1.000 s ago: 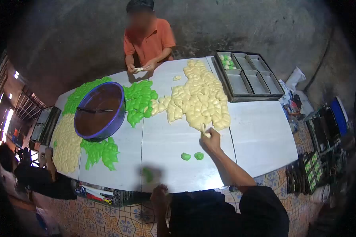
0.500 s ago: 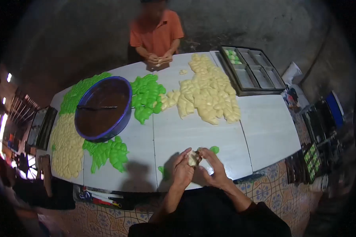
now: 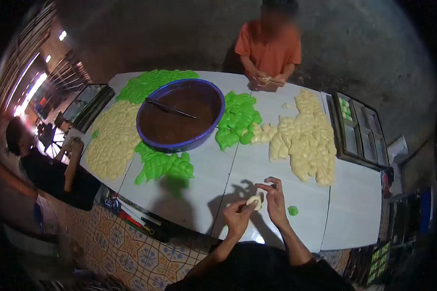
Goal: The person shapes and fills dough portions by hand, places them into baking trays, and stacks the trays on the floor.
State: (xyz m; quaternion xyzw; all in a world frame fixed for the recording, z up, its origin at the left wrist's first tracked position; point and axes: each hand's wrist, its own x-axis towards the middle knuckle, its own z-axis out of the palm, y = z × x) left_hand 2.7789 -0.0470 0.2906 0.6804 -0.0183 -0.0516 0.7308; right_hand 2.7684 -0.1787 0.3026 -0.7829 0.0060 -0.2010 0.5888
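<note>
A small flattened piece of cream dough is pinched between the thumb and fingers of my left hand. Close to its right side is my right hand, upright with fingers apart and nothing visibly held. To the right of that hand, a small green dough piece lies on the white table. Beyond my hands spreads a large cluster of cream dough pieces. Farther left, a heap of green dough pieces touches a few cream ones.
A purple basin of brown filling, with a dark stick across it, stands on the table. More green dough and cream dough lie around it. Metal trays sit far right. One person stands opposite, another at left.
My view has swung left, bringing the left-hand person into sight. My right hand has come away from the dough with its fingers raised; my left hand still holds it.
</note>
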